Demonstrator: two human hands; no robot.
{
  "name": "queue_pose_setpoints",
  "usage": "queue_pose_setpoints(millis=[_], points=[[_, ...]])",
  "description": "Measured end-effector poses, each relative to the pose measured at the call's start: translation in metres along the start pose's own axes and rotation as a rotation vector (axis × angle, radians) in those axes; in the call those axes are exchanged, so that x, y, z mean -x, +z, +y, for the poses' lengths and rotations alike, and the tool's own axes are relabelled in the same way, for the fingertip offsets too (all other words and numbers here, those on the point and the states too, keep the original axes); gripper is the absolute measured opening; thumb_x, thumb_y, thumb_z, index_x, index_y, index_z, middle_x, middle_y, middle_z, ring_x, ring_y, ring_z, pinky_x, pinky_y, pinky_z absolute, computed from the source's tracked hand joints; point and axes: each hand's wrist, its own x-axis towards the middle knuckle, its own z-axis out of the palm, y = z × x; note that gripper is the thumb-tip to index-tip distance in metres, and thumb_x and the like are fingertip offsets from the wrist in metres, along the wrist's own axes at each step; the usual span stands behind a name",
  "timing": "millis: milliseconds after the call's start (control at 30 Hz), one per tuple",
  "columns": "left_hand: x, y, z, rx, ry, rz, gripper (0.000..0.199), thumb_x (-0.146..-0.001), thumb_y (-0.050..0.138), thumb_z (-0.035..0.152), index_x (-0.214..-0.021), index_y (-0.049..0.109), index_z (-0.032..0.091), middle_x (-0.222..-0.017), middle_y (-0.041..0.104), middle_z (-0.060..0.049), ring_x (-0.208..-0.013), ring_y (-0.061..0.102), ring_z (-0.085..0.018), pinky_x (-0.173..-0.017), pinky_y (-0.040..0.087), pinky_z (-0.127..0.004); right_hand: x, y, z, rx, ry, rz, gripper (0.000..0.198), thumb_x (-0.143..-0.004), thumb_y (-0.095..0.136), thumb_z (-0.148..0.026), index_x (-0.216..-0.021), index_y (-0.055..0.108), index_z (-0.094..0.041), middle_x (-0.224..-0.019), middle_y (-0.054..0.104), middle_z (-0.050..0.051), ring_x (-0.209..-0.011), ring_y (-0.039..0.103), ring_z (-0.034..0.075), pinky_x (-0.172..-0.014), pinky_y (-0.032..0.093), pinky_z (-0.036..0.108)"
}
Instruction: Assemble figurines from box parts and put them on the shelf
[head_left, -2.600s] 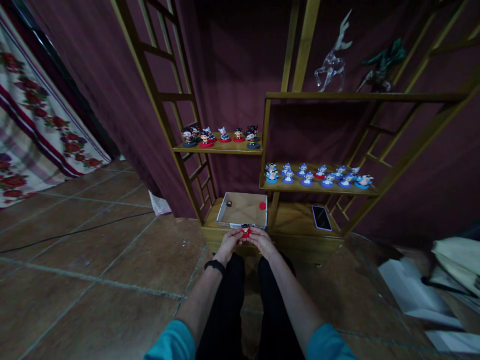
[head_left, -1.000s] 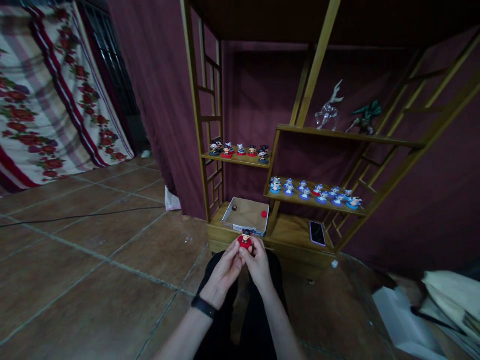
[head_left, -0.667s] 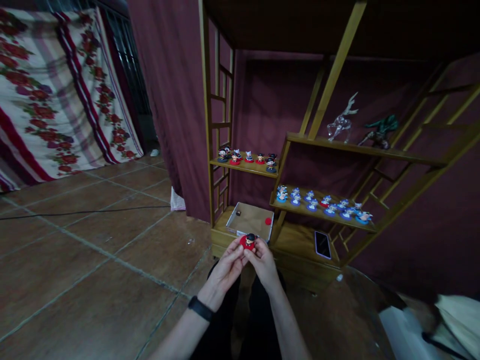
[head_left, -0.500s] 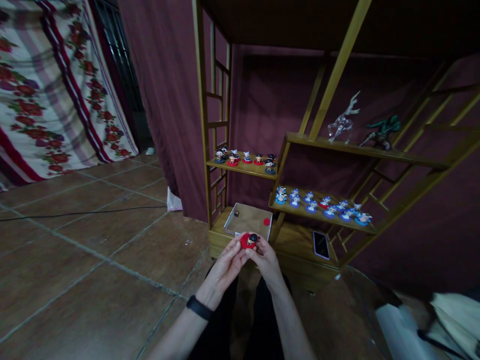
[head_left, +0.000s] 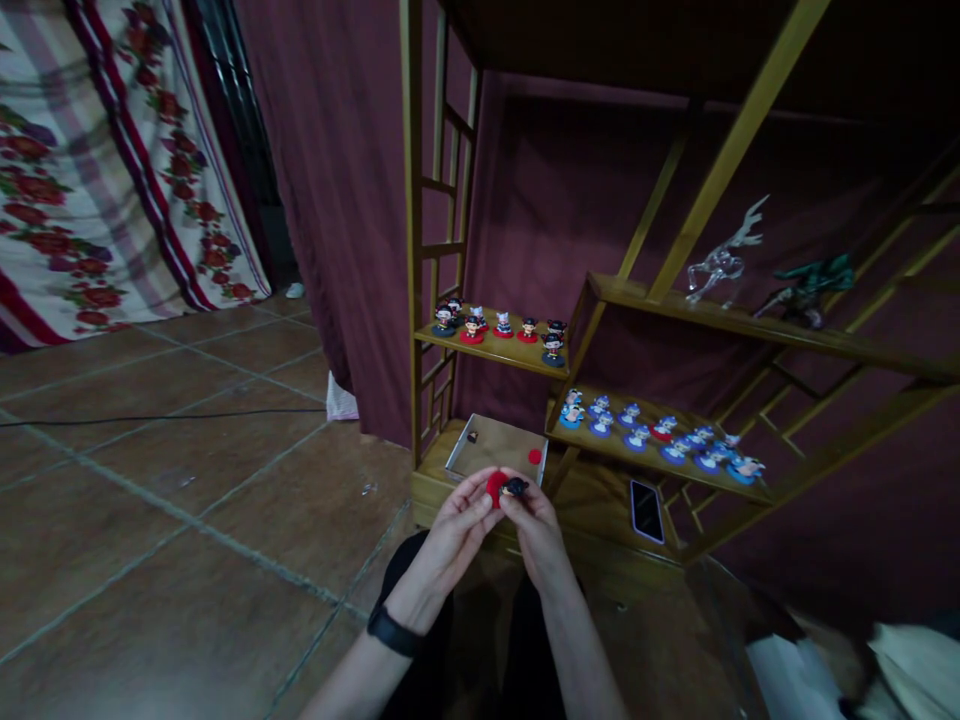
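A small black-haired figurine point(head_left: 513, 488) on a round red base lies tilted sideways between my two hands. My left hand point(head_left: 463, 520) has its fingers closed on the red base, with the thumb on its near side. Around the head and body of the figurine, my right hand point(head_left: 534, 515) is closed too. Just beyond them sits a shallow cardboard box point(head_left: 491, 445). Inside it are a loose red disc point(head_left: 535, 456) at the right and a small dark piece point(head_left: 472, 437) at the left, too small to make out.
Several figurines on red and dark bases stand on the left shelf point(head_left: 491, 347). More figurines, mostly blue and white, fill the lower right shelf point(head_left: 600, 437). A clear statuette point(head_left: 720, 268) and a dark green one point(head_left: 806, 285) stand higher up. A phone point(head_left: 646, 510) lies on the bottom board.
The figurine has turned from nearly upright to lying sideways, head to the right, in both hands. The view has shifted slightly, so the shelves appear a little lower and farther right.
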Motion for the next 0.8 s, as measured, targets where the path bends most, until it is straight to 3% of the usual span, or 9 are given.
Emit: queue_pose_setpoints(millis=[200,400,800], points=[[-0.014,-0.014,-0.004,0.122,-0.131,0.085,0.03,-0.075,0.059,0.016,-0.104,0.058,0.013,-0.107,0.061,-0.011,-0.097,0.058,-0.019,-0.091,0.042,-0.033,-0.01,0.01,0.01,0.09,-0.024,0.12,0.027,-0.064,0.065,-0.027,-0.089,0.058,-0.021,-0.089,0.063,0.001,-0.087,0.056,0.017,-0.085,0.041,0.033],[-0.026,-0.022,-0.003,0.22,-0.226,0.177,0.021,-0.077,0.055,0.014,-0.098,0.058,0.01,-0.103,0.062,-0.013,-0.095,0.059,-0.019,-0.087,0.046,-0.032,-0.015,0.011,0.018,0.045,0.002,0.147,0.027,-0.067,0.062,-0.027,-0.093,0.057,-0.022,-0.094,0.063,0.001,-0.092,0.056,0.017,-0.087,0.04,0.033],[-0.026,-0.018,-0.01,0.208,-0.251,0.209,0.018,-0.074,0.059,0.01,-0.092,0.059,0.011,-0.1,0.063,-0.011,-0.091,0.06,-0.019,-0.085,0.048,-0.034,-0.013,-0.004,0.015,0.061,0.052,0.162,0.029,-0.064,0.062,-0.028,-0.092,0.059,-0.021,-0.093,0.065,0.001,-0.09,0.058,0.018,-0.087,0.039,0.034]])
